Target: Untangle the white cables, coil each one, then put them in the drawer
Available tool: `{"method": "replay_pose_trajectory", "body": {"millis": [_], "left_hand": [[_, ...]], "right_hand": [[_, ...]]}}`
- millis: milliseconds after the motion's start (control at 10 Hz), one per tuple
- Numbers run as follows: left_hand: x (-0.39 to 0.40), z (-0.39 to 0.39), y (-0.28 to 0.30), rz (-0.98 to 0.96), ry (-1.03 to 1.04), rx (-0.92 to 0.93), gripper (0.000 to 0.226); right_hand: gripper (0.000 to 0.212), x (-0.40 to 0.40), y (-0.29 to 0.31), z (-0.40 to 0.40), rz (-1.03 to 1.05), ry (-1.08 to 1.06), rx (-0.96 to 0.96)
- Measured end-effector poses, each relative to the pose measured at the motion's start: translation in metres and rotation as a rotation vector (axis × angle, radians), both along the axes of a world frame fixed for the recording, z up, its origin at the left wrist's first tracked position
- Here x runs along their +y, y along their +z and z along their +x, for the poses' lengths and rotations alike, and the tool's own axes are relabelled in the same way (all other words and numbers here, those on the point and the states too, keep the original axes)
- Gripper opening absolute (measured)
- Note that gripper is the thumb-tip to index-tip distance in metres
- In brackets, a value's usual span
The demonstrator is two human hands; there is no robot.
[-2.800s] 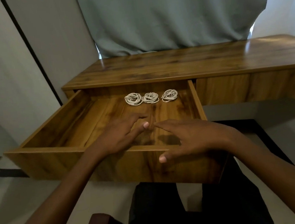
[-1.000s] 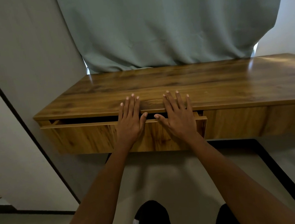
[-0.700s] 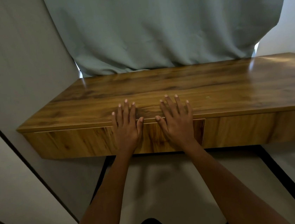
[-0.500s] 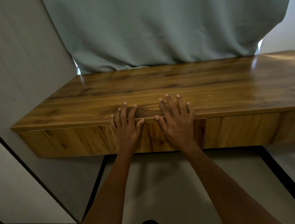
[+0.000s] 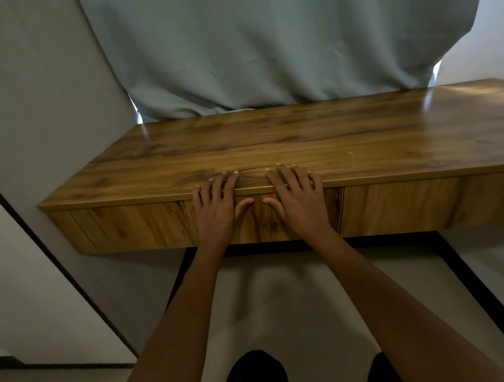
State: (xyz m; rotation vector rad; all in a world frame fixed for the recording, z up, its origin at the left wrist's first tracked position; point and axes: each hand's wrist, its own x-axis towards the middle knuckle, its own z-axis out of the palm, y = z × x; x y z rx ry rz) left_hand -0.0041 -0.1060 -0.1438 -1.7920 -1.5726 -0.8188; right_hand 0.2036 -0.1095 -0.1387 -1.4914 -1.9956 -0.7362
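At the far left we are seeing a pale wall panel [image 5: 17, 129] crossed by a dark diagonal strip. Next, we are looking at the wooden desk [image 5: 301, 141], whose left drawer [image 5: 141, 227] is sitting flush with the desk front, fully closed. The white cables are not visible; we cannot tell from this view where they are lying. We are pressing our left hand [image 5: 215, 209] flat against the drawer front, its fingers straight and slightly spread, the fingertips reaching over the desk's front edge and the thumb pointing toward the other hand. Just beside it, we are pressing our right hand [image 5: 299, 199] in the same way, fingers extended and apart, grasping nothing, near the seam between the left drawer and the right drawer front [image 5: 434, 204]. Behind the desk a grey-green curtain [image 5: 274, 37] is hanging down to the desktop. Below the desk, we are seeing a pale floor [image 5: 289, 306] and our dark-clothed knees [image 5: 260, 381].
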Motion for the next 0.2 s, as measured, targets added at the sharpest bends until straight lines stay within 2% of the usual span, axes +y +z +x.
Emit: {"method": "replay_pose_trajectory", "body": {"millis": [100, 200], "left_hand": [[-0.0093, -0.0005, 0.0100, -0.094, -0.023, -0.084, 0.080], [-0.0150, -0.0017, 0.0116, -0.093, -0.093, -0.186, 0.074]], "right_hand": [[0.063, -0.0073, 0.0112, 0.0057, -0.051, 0.044, 0.046], [0.062, -0.0119, 0.0160, 0.0138, -0.103, 0.124, 0.134]]}}
